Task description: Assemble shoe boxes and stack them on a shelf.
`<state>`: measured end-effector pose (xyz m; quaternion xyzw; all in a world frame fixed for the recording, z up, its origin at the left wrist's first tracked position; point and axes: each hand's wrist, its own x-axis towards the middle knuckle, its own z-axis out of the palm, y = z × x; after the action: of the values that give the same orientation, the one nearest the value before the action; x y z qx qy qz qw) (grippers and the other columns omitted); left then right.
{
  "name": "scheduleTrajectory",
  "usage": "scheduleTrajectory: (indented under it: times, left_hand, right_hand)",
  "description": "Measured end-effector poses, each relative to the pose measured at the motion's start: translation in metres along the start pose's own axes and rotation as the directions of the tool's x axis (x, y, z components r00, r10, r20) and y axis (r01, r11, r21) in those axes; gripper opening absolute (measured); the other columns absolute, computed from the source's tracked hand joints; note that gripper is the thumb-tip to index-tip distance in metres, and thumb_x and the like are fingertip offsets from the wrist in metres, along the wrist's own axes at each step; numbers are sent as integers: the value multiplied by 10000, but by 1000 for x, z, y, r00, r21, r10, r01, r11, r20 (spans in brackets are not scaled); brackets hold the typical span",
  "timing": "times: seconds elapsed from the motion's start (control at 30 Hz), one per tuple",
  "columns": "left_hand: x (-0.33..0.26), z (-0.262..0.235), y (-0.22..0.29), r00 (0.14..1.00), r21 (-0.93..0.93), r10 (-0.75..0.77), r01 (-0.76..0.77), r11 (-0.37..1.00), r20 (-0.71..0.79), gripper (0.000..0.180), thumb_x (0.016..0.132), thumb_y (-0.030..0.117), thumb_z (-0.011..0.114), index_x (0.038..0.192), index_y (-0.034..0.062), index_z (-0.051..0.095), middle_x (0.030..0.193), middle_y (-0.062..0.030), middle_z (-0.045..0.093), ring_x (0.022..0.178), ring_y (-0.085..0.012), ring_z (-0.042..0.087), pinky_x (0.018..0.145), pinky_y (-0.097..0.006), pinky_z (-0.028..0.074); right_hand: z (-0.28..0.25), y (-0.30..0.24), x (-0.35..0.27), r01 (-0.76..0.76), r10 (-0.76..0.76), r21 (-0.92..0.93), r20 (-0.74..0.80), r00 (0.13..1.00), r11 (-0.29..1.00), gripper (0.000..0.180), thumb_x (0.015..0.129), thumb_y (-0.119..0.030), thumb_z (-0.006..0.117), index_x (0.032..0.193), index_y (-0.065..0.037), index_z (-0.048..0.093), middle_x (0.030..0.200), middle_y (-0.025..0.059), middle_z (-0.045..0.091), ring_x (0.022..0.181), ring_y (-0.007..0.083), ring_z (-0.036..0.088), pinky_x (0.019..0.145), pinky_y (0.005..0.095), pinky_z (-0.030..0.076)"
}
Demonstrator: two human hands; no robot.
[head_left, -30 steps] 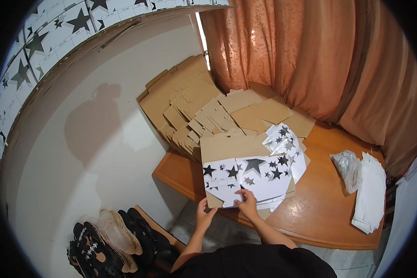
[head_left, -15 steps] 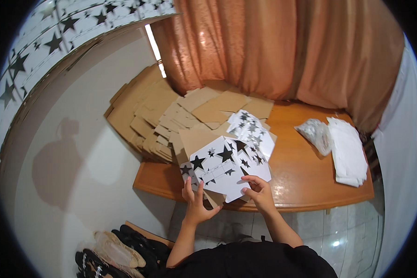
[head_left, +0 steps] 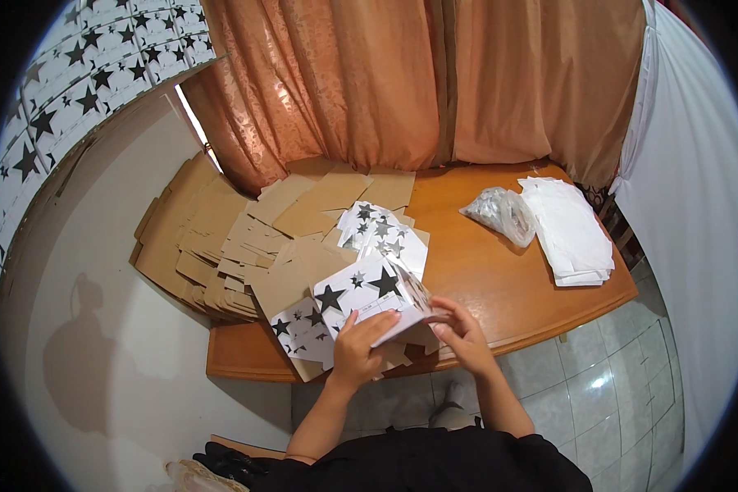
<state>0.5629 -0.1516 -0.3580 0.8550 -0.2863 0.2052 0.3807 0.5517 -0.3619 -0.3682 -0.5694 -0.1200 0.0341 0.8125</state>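
A white cardboard box printed with black stars is in both my hands at the table's front edge, partly folded. Its right end bends upward and a brown inner face shows there. My left hand is closed on the near left part, with fingers lying over the printed face. At the right end, my right hand pinches a panel between thumb and fingers. Under the box lies another star-printed piece on brown cardboard. Just beyond are loose star-printed sheets, some of them shiny.
Flat brown cardboard pieces heap over the wooden table's left side. On the right sit a clear plastic bag and a stack of white sheets. Star-printed boxes are stacked at upper left. Orange curtains hang behind.
The box went from nearly flat to bent up at its right end. My left hand moved onto its printed face, and my right hand holds the raised panel. The view shifted rightward.
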Motion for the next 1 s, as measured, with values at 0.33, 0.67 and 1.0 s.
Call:
scheduleTrajectory:
  times: [0.33,0.67,1.0]
  left_hand:
    - [83,41,0,625,-505,-425,58,861,-655,363,930,282,547,944,-75,607,885,-50,628,831,-106,561,756,-241,444]
    - [163,82,48,401,-697,-574,-333,635,-714,538,951,430,432,1253,-15,424,1261,-105,479,1146,-193,464,987,-366,365]
    - [146,124,11,408,-864,-762,-229,448,-503,539,947,431,442,1184,-52,450,1176,-124,534,1087,-197,513,935,-357,418]
  right_hand:
    - [-196,20,61,-91,44,-136,-315,948,987,407,893,-204,530,1255,-26,481,1202,112,512,1131,191,465,985,306,335]
    - [-260,117,126,-449,456,82,-99,884,890,541,942,-493,363,1335,-126,419,1332,69,440,1242,205,378,1082,431,116]
    - [-283,56,150,-473,473,-40,-8,881,880,566,949,-543,290,1076,-60,554,937,52,584,932,155,546,854,309,421]
